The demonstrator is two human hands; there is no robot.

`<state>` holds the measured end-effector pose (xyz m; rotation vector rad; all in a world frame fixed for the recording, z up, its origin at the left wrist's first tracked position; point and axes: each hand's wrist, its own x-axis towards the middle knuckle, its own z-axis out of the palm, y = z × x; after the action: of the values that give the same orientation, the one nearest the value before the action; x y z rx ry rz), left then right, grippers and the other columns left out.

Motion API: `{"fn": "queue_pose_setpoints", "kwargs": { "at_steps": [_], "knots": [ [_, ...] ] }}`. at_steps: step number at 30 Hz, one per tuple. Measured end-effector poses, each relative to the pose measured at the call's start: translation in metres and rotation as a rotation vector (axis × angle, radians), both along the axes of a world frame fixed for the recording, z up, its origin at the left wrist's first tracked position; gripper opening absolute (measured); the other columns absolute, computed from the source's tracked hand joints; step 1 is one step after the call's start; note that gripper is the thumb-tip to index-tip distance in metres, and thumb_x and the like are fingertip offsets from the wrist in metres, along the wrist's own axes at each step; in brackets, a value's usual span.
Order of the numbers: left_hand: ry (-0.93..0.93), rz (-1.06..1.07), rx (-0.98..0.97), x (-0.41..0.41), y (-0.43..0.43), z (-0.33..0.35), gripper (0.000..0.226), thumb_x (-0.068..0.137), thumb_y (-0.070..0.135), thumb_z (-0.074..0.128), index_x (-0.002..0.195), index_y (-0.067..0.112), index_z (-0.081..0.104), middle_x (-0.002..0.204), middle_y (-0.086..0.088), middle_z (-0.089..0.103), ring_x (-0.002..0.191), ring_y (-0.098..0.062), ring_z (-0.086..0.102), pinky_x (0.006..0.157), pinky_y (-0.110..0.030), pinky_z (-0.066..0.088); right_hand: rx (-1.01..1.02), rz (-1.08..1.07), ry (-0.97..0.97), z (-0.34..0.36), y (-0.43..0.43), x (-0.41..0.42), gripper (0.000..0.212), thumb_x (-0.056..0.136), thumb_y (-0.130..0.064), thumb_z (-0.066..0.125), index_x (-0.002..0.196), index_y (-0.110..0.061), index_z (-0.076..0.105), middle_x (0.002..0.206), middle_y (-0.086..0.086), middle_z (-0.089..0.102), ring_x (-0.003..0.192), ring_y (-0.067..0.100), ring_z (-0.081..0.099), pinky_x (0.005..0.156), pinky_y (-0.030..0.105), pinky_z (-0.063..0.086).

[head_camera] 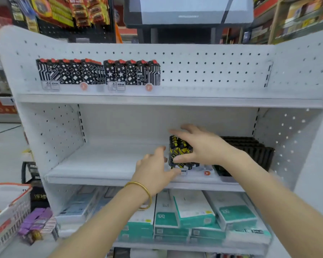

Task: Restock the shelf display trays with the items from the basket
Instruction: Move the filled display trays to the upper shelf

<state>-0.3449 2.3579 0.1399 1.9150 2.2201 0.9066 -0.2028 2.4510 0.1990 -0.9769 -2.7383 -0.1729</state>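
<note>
The right hand [199, 148] is reaching into the middle shelf [104, 164] and gripping a cluster of packs [179, 151]: its fingers are spreading over their tops while the thumb is pressing against their front. The left hand [153, 170], wearing a gold bangle [144, 189] at the wrist, is hovering just left of them with its fingers loosely bent and holding nothing; its fingertips are lying close against the packs' left side, though I cannot tell whether they are touching.

The packs are small, upright and black, with a jagged yellow pattern. They are standing packed together in a clear tray [199, 169] at the front of the shelf, right of its middle. The tray is showing a small label and a red sticker on its front lip.

Just beside it on the right a black ribbed rack [250, 149] is sitting. On the top shelf, two clear trays are holding rows of black-and-white packs [71, 71] with red tops. Below, teal-and-white boxes [192, 211] are lying side by side. At the lower left a white basket [9, 203] with an orange rim is standing, its contents too blurred to name, with purple packs [39, 218] just beside it.
</note>
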Motion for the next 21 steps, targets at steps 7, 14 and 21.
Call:
{"fn": "queue_pose_setpoints", "kwargs": {
  "at_steps": [7,14,21],
  "knots": [
    [-0.039,0.057,-0.019,0.002,0.011,-0.002,0.077,0.083,0.047,0.061,0.143,0.015,0.024,0.123,0.003,0.060,0.121,-0.022,0.049,0.101,-0.035,0.037,-0.072,0.065,0.008,-0.009,0.028,-0.014,0.064,0.081,-0.067,0.049,0.138,-0.045,0.032,0.137,-0.007,0.043,0.125,0.018,0.044,0.095,0.037,0.043],
    [-0.153,0.070,-0.006,0.006,0.015,-0.006,0.076,0.080,0.039,0.066,0.142,0.015,0.028,0.117,-0.003,0.060,0.118,-0.024,0.050,0.098,-0.038,0.041,-0.022,0.086,0.084,-0.015,0.027,-0.017,0.060,0.083,-0.063,0.050,0.136,-0.038,0.040,0.127,-0.005,0.049,0.115,0.021,0.050,0.086,0.036,0.046],
    [-0.129,0.058,0.181,0.003,-0.010,0.011,0.075,0.080,0.033,0.069,0.142,0.024,0.029,0.122,0.006,0.057,0.120,-0.015,0.043,0.095,-0.028,0.039,0.111,0.080,0.156,0.011,0.001,-0.020,0.062,0.082,-0.066,0.046,0.136,-0.035,0.039,0.124,-0.002,0.051,0.109,0.024,0.054,0.086,0.035,0.045]
  ]
}}
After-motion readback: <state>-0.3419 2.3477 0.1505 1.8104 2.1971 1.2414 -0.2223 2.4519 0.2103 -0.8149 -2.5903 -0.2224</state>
